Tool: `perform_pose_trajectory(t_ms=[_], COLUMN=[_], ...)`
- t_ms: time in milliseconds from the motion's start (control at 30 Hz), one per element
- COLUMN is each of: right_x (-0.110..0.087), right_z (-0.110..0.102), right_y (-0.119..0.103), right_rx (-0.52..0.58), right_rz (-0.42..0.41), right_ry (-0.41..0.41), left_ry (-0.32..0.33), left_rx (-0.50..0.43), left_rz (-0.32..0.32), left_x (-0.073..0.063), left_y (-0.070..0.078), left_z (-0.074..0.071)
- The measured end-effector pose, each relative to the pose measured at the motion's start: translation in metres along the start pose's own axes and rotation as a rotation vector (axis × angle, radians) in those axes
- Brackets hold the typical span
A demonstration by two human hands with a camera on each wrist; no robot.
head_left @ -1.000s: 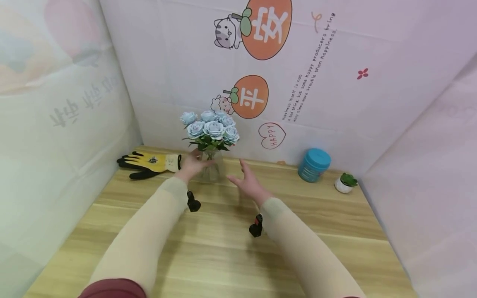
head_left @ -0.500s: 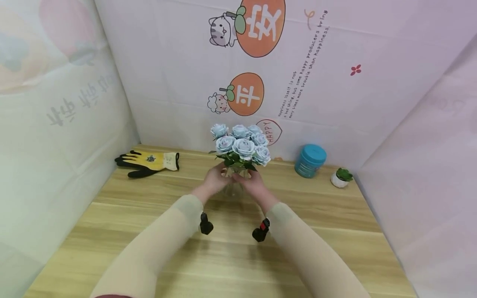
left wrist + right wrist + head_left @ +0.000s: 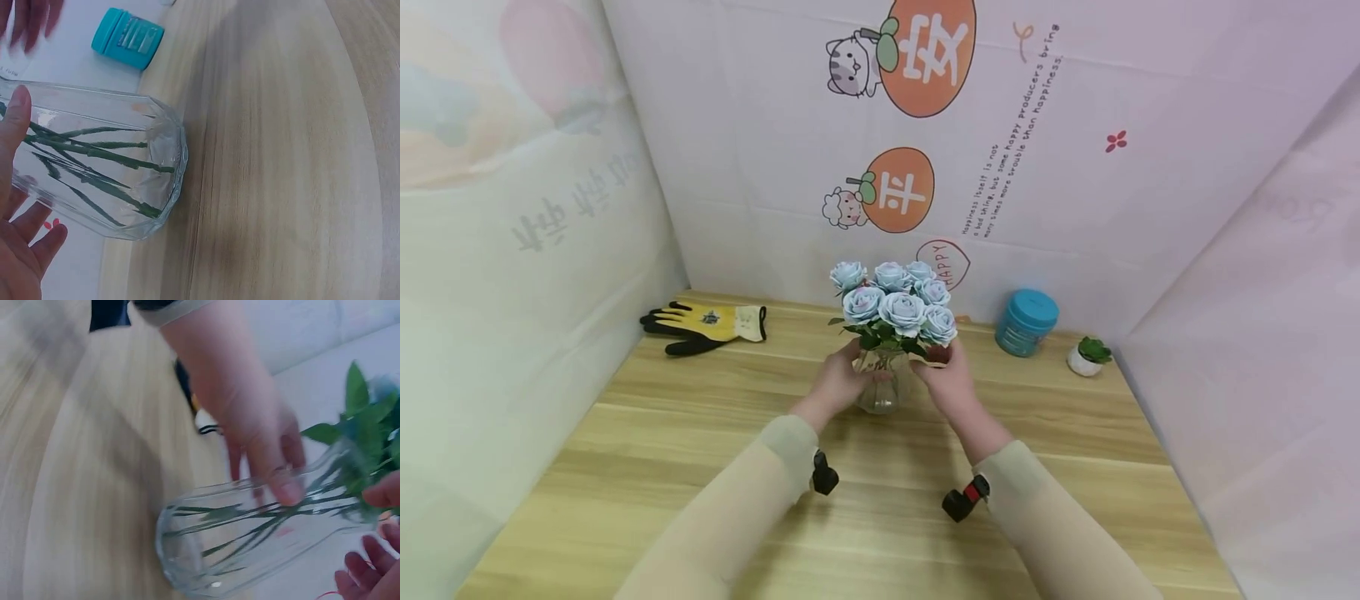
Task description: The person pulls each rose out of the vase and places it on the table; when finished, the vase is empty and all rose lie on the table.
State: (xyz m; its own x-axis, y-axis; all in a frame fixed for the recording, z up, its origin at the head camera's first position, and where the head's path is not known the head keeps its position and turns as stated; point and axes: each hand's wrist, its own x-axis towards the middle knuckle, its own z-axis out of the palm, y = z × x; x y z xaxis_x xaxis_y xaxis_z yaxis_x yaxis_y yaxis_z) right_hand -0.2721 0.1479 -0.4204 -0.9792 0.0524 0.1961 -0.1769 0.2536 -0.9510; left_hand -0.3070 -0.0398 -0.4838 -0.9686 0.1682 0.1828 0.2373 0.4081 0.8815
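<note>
A clear glass vase (image 3: pixel 882 393) holds a bunch of pale blue roses (image 3: pixel 901 310), their green stems (image 3: pixel 94 150) showing through the glass. From its left side my left hand (image 3: pixel 838 382) grips the vase, with the thumb across the front and the fingers behind. My right hand (image 3: pixel 953 379) is at the right of the vase, below the blooms. Its thumb and fingers are spread apart around a gap, and no grip on the glass shows. In the right wrist view that hand (image 3: pixel 375 569) is beside the vase neck. The vase is upright at the tabletop.
A yellow and black work glove (image 3: pixel 706 325) lies at the back left of the wooden table (image 3: pixel 880 533). At the back right stand a blue lidded tub (image 3: pixel 1027 323) and a small potted succulent (image 3: pixel 1088 357). A printed cloth wall (image 3: pixel 760 167) rises behind.
The vase of roses has moved right and toward the person, carried from near the glove. The right hand came to the vase, then drew away to its right; the left hand kept its grip.
</note>
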Motion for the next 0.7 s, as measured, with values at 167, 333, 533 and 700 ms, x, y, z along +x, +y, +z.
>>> perform_pose_trajectory(t_ms=[167, 333, 533, 700], right_x=[0.0, 0.006, 0.008, 0.006], right_z=[-0.009, -0.006, -0.005, -0.017], right_y=[-0.014, -0.018, -0.026, -0.052], right_rx=[0.169, 0.304, 0.306, 0.267], right_rz=[0.003, 0.084, 0.004, -0.172], right_ry=[0.017, 0.014, 0.091, 0.166], left_ry=[-0.009, -0.013, -0.035, -0.045], left_rx=[-0.029, -0.02, -0.005, 0.016], left_rz=[-0.03, -0.04, -0.035, -0.015], left_x=[0.0, 0.0, 0.0, 0.0], left_y=[0.0, -0.002, 0.002, 0.002], left_z=[0.002, 0.001, 0.003, 0.001])
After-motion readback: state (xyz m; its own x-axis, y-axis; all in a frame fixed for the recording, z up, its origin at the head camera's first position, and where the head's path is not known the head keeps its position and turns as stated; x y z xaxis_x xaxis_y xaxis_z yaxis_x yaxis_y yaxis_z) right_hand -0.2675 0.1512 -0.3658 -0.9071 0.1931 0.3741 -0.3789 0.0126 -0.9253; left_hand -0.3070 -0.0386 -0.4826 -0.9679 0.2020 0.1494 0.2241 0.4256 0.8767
